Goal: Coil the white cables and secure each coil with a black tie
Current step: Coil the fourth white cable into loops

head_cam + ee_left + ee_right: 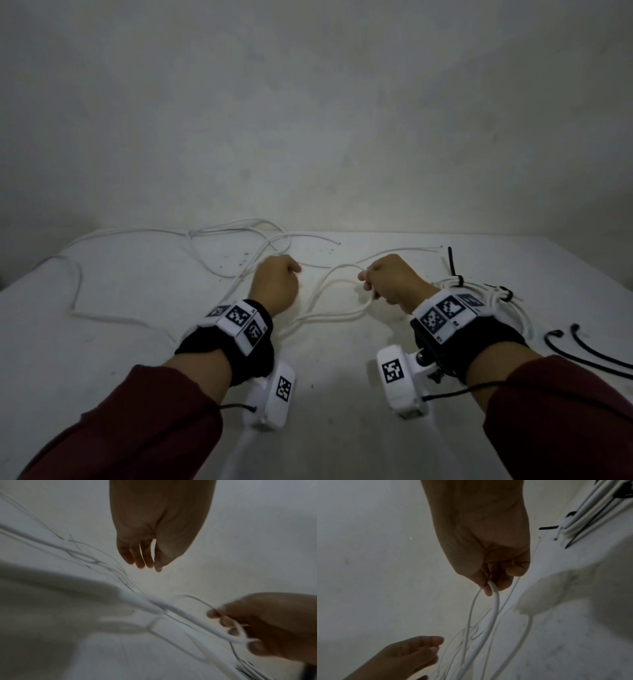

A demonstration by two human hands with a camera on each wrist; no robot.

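My right hand (383,281) grips loops of a white cable (335,316) just above the white table (342,394). In the right wrist view the fingers (489,588) curl round two strands of that cable (494,601), which hang down toward the table. My left hand (275,284) hovers a little to the left with loosely curled fingers and holds nothing. Its fingertips (144,563) hang free in the left wrist view. That view also catches the right hand (257,626) with the cable loop (238,640) in it.
Coiled white cables bound with black ties (493,291) lie right of my right wrist, also in the right wrist view (583,520). Loose black ties (589,353) lie at the table's right edge. More loose white cable (137,233) sprawls across the far left.
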